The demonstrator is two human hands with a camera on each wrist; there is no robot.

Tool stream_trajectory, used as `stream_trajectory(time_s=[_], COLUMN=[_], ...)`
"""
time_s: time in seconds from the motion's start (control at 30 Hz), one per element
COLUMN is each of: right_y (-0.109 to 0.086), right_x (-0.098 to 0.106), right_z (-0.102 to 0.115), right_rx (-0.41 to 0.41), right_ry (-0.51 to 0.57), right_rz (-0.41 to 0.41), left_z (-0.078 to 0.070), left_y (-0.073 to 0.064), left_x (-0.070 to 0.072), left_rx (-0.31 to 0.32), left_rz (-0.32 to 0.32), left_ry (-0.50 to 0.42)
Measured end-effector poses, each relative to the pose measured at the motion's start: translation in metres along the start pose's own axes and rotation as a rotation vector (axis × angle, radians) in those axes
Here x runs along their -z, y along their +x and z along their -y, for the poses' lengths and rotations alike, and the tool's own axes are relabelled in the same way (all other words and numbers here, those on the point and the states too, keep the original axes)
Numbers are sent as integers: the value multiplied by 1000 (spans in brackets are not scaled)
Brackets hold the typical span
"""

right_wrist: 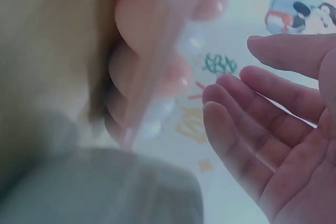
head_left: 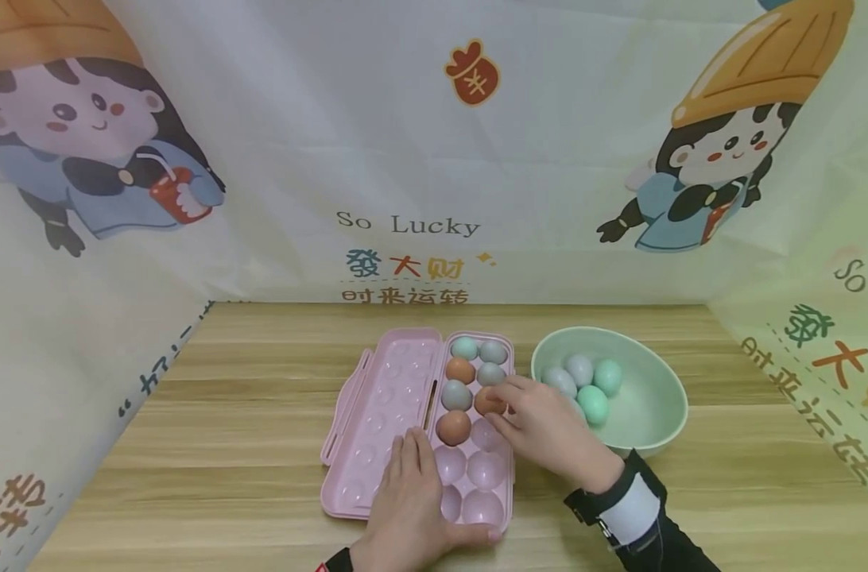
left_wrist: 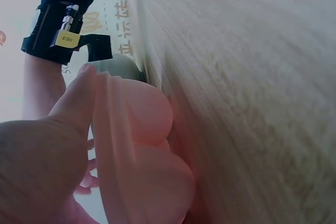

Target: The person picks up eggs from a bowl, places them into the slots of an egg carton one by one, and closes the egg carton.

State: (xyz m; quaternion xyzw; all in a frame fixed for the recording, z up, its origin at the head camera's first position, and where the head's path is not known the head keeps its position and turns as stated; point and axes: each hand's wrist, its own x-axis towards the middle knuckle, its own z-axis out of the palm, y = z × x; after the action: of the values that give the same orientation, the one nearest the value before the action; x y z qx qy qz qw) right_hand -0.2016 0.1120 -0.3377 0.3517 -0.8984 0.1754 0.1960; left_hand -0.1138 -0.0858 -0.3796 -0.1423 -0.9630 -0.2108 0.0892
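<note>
A pink egg carton (head_left: 377, 445) lies open on the table, its lid folded to the left. In its far cups sit several eggs: a mint egg (head_left: 465, 348), grey eggs (head_left: 456, 395) and brown eggs (head_left: 453, 428). My right hand (head_left: 548, 429) is over the carton's right edge, fingertips right at a brown egg (head_left: 487, 401) in the right row. In the right wrist view its fingers (right_wrist: 252, 145) are extended, with nothing between them and the thumb. My left hand (head_left: 412, 508) rests on the carton's near part, fingers straight, thumb along the near rim.
Right of the carton stands a light green bowl (head_left: 652, 397) with several mint eggs (head_left: 593, 405) and pale grey eggs (head_left: 579, 369). Nearer cups (head_left: 486, 470) of the carton hold no eggs. A printed cloth (head_left: 405, 175) encloses the wooden table (head_left: 226, 445) at the back and sides.
</note>
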Motion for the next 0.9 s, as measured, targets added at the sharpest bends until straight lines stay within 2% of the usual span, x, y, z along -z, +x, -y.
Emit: stream_trajectory(time_s=[0.1, 0.3, 0.43, 0.7, 0.9], right_y=[-1, -12, -23, -37, -42], right_x=[14, 49, 68, 82, 82], right_z=[-4, -19, -37, -66, -79], right_rx=[-43, -202, -242, -196, -85], right_ry=[-18, -60, -93, -158, -174], right_rz=[-8, 13, 36, 144, 266], left_z=[0, -2, -2, -2, -3], left_y=[0, 0, 0, 1, 1], left_x=[0, 1, 2, 1, 2], left_rx=[6, 22, 34, 11, 16], left_rz=[5, 17, 33, 4, 11], left_ry=[-11, -42, -49, -27, -29])
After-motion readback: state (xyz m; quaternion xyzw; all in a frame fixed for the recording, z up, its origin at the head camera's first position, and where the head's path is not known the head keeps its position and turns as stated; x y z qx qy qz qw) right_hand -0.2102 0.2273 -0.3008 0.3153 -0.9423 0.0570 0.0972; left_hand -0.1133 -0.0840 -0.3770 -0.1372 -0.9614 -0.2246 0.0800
